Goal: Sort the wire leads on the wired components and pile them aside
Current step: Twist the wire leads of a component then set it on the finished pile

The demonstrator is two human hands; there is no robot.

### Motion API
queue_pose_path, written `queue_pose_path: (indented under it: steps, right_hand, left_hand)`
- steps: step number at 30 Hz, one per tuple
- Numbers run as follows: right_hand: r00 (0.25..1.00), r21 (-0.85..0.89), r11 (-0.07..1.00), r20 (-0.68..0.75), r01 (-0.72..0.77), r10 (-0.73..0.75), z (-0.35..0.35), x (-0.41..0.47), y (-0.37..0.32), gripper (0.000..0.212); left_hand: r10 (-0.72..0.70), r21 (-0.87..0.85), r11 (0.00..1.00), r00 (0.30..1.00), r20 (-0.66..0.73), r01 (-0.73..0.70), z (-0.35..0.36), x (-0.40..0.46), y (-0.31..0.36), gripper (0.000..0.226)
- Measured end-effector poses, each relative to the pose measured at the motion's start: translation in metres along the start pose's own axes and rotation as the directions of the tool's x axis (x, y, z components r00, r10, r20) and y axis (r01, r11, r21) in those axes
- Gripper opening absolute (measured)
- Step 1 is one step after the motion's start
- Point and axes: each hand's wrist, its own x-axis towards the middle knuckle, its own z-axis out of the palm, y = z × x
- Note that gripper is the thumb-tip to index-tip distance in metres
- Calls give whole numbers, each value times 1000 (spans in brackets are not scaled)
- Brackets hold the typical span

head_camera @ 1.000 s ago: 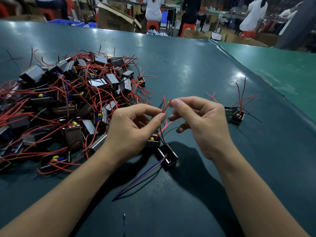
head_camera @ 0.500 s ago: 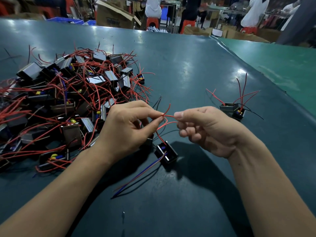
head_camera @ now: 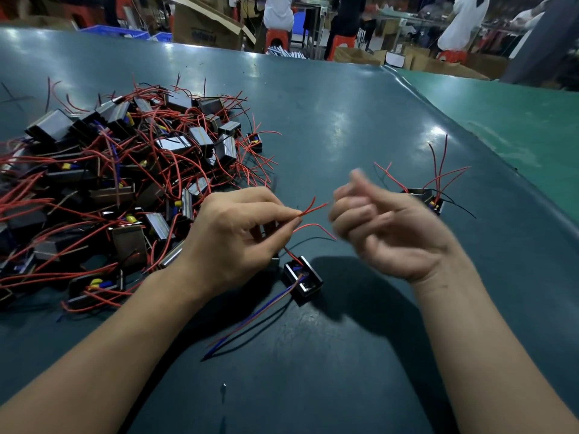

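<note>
Single head-worn wide-angle view, looking forward and down over the dark green surface [head_camera: 329,126]. Close range: both forearms enter from the bottom edge, hands mid-frame. Far edge of the surface and workshop background run along the top. No second view to overlap.

Glossy dark-teal desk [head_camera: 329,126] catching overhead glare, a lighter green desk [head_camera: 517,120] alongside at right; beyond, cardboard boxes [head_camera: 203,26], blue crates [head_camera: 119,30], orange stools [head_camera: 277,37], standing people [head_camera: 280,9].
</note>
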Motion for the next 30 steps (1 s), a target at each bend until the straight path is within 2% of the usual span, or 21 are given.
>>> queue_pose_path:
  steps: [1,2,4,6,8,10,14,18,24,27,30]
  right_hand:
    - [999,32,998,9,48,-49,-3,-5,-5,16]
    - [990,-47,990,-44,135,-137,-4,-9,-8,16]
    - [922,-362,890,-161,277,-353,-5,-10,-7,17]
    - [887,-593,766,-177,250,-427,-3,-3,3,19]
    - [890,-716,669,-154,198,-429,-1,6,12,20]
    - [877,-756,627,-157,189,-454,0,11,17,20]
    - [826,-735,617,-142,281,-545,0,10,13,16]
    - [845,-793,548,-83,265,-529,-1,9,15,14]
    - [816,-834,444,13,328,-578,0,11,18,20]
    - [776,-862,363,54,354,-628,0,14,20,12]
    - [775,-888,326,52,324,-629,1,14,22,8]
  left_hand:
    - [-15,-6,1000,1000,-12,15,-2,-1,-1,5]
    - [-34,-22,999,999,-26,33,-3,-2,-2,6]
    - [-53,-50,997,998,-32,52,-1,-1,1,6]
    - [-47,-55,997,999,-8,47,3,-1,4,8]
    - [-43,-45,998,999,14,44,5,-1,2,8]
    - [-51,-34,998,998,20,52,4,-2,0,9]
    - [-43,-23,999,998,50,44,2,-1,1,9]
    - [-59,-7,998,997,47,60,0,-1,-2,9]
    - [-82,-8,997,995,58,83,0,-1,-4,7]
    - [-85,-13,996,995,61,86,0,-2,-5,8]
    - [-80,-19,997,994,70,81,0,-2,-5,11]
